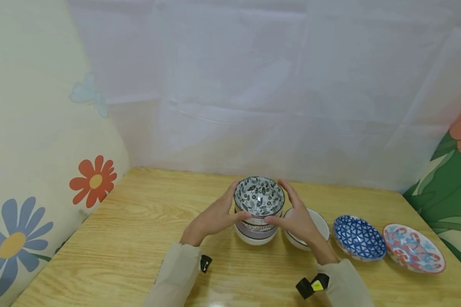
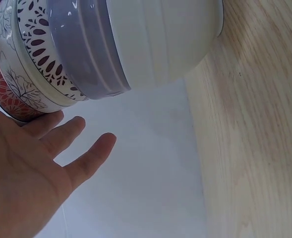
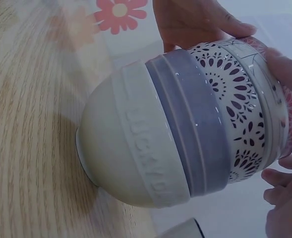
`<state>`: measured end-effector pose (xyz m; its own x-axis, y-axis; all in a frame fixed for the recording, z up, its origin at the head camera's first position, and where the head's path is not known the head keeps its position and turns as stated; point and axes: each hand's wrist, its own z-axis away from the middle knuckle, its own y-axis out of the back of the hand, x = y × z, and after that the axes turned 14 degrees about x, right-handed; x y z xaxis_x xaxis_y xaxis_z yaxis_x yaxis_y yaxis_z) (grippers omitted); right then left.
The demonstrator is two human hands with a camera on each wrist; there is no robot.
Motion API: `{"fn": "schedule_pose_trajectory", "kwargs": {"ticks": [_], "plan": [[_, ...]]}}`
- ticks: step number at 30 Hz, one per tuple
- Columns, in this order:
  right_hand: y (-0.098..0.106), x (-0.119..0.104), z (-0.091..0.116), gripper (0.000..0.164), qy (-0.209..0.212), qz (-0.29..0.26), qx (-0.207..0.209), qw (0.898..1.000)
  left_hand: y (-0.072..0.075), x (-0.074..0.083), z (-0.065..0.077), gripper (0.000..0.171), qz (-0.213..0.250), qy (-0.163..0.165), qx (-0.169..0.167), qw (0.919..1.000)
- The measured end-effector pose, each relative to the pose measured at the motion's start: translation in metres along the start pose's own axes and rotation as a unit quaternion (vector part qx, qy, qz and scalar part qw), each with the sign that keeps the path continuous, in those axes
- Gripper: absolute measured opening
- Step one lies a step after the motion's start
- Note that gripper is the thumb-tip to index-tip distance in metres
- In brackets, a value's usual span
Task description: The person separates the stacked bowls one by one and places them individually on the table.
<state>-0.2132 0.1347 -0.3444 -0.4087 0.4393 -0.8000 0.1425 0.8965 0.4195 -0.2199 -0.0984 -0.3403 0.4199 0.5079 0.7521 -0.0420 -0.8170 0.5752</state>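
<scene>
A stack of nested bowls stands upright on the table, and both hands are at its top. The uppermost bowl (image 1: 259, 196) has dark leaves and flowers inside and a red pattern outside. My left hand (image 1: 214, 217) holds its left side, thumb at the front. My right hand (image 1: 301, 221) holds the right side the same way. Below come a white bowl with line-drawn leaves (image 2: 23, 91), a white bowl with dark-red petals (image 3: 233, 101), a lavender bowl (image 3: 191, 124) and, lowest, a cream bowl with raised letters (image 3: 118, 141).
Right of the stack, partly behind my right forearm, sits a white dark-rimmed bowl (image 1: 319, 221). Farther right are a blue-and-white bowl (image 1: 359, 238) and a red-and-blue patterned bowl (image 1: 414, 248). A pale sheet (image 1: 230, 85) hangs behind the wooden table (image 1: 138, 217).
</scene>
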Motion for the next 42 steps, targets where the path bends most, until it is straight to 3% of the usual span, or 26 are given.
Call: {"fn": "schedule_pose_trajectory", "kwargs": {"ticks": [11, 21, 31, 38, 42], "plan": [[-0.008, -0.005, -0.005, 0.102, 0.003, -0.015, -0.038, 0.999, 0.000, -0.001, 0.001, 0.095, -0.006, -0.001, 0.005, 1.0000], [-0.010, -0.010, -0.009, 0.111, -0.004, 0.013, -0.025, 1.000, -0.002, -0.002, -0.001, 0.099, -0.018, -0.017, 0.014, 0.9996], [-0.011, -0.007, -0.009, 0.106, -0.029, -0.023, -0.027, 0.999, -0.001, -0.001, 0.000, 0.102, -0.007, -0.003, 0.008, 0.9999], [-0.015, -0.005, -0.008, 0.112, -0.015, -0.017, -0.016, 1.000, -0.001, 0.000, 0.000, 0.099, 0.000, -0.020, 0.005, 0.9998], [-0.016, -0.006, -0.006, 0.111, -0.018, -0.016, -0.008, 1.000, 0.000, 0.001, 0.000, 0.101, -0.005, -0.008, -0.001, 1.0000]]}}
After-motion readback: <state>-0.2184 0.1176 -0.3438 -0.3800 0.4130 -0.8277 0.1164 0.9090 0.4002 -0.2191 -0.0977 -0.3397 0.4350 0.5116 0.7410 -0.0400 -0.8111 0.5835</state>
